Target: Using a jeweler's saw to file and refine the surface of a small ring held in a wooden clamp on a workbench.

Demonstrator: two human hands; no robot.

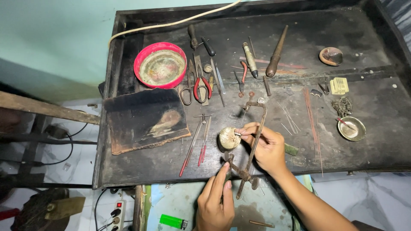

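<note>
Metal saw frame sits clamped in the left hand; right hand seemingly pinches a small piece.

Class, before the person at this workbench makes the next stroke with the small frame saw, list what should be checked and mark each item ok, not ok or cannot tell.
1. Left hand grips the frame saw at its lower end: ok.
2. Right hand steadies the small piece against the round block: ok.
3. Blade tension: cannot tell.
4. Fingers clear of the blade: cannot tell.
5. Red-handled pliers lie apart from the hands: ok.
</note>
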